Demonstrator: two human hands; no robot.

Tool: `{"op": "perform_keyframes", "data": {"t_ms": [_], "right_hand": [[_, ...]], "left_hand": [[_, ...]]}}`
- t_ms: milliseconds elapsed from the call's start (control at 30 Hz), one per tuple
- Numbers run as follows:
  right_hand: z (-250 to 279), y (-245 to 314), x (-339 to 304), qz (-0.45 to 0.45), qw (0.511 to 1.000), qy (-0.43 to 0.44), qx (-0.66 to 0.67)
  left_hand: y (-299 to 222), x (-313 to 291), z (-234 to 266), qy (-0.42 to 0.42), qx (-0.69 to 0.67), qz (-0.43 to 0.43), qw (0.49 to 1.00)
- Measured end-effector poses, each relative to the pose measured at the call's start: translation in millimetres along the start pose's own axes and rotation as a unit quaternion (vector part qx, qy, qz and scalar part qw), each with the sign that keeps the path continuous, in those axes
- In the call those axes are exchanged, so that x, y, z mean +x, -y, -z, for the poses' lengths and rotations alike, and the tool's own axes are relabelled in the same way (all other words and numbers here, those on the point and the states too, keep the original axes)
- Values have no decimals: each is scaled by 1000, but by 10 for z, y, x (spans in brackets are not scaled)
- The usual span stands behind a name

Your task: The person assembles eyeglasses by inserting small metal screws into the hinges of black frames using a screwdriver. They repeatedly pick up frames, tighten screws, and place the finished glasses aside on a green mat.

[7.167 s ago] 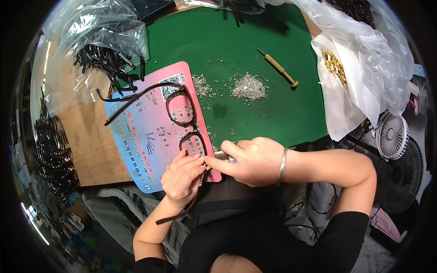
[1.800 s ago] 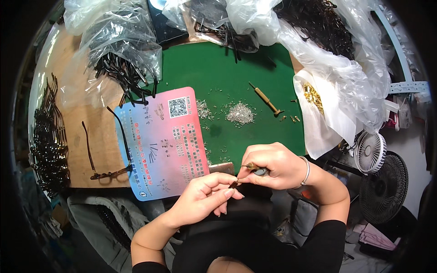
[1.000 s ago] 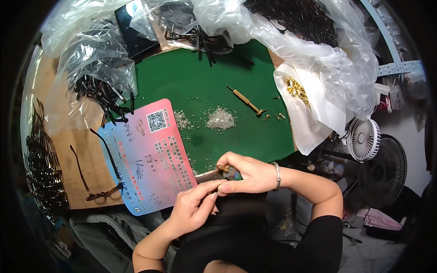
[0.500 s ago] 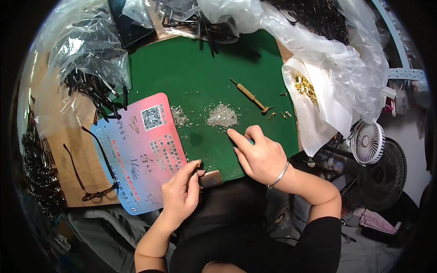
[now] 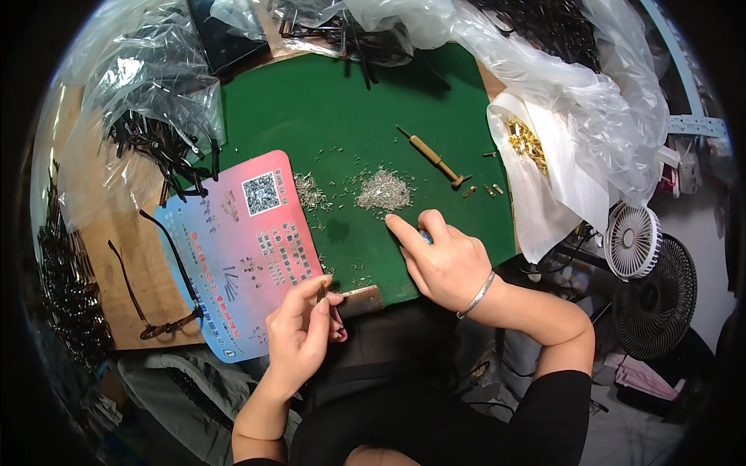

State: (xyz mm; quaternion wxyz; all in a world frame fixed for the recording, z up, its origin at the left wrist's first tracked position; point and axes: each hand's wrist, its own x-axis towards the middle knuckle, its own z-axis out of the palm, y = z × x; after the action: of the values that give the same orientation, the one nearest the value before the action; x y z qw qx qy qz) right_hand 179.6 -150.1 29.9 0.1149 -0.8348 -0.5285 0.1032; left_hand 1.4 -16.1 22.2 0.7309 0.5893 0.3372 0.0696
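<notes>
My left hand [image 5: 298,342] is at the near edge of the green mat [image 5: 295,101], thumb and forefinger pinched on a small brownish-gold piece [image 5: 323,289]. Something dark and pinkish peeks out below those fingers. A flat ridged brown block [image 5: 362,301] lies beside this hand at the mat's edge. My right hand [image 5: 451,264] curls round a blue object [image 5: 425,236], mostly hidden by the fingers. Its forefinger reaches to the near side of a heap of tiny silver metal pieces [image 5: 384,191]. A smaller silver heap [image 5: 310,193] lies to the left.
A brass-coloured hand tool [image 5: 435,161] lies on the mat near loose gold pieces. Glasses [image 5: 167,330] rest by a pink-and-blue printed sheet [image 5: 233,264]. Plastic bags of dark slender parts surround the mat. Gold parts [image 5: 527,144] sit on white wrapping; fans [image 5: 632,241] stand right.
My left hand has turned slightly, bringing the small brownish-gold piece into clearer view. My right hand keeps nearly the same pose by the silver heap. The whole view has shifted a little.
</notes>
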Motion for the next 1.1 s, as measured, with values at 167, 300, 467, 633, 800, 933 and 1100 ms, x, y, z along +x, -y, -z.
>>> {"op": "perform_keyframes", "data": {"t_ms": [167, 300, 467, 633, 800, 933, 1100], "right_hand": [[-14, 9, -7, 17, 999, 15, -38], [-62, -1, 5, 30, 999, 23, 11], [58, 296, -36, 30, 954, 148, 258], [52, 415, 90, 68, 945, 163, 277], [36, 425, 83, 43, 944, 171, 277], [47, 434, 100, 61, 948, 156, 269], [12, 553, 32, 85, 980, 122, 132]], "left_hand": [[-39, 113, 1, 30, 83, -7, 996], [-35, 89, -7, 9, 67, 19, 998], [120, 74, -60, -46, 196, -99, 975], [151, 86, -105, -92, 287, -187, 935], [189, 105, -123, -111, 322, -226, 913], [206, 124, -150, -128, 353, -265, 888], [196, 121, -142, -128, 342, -240, 900]]}}
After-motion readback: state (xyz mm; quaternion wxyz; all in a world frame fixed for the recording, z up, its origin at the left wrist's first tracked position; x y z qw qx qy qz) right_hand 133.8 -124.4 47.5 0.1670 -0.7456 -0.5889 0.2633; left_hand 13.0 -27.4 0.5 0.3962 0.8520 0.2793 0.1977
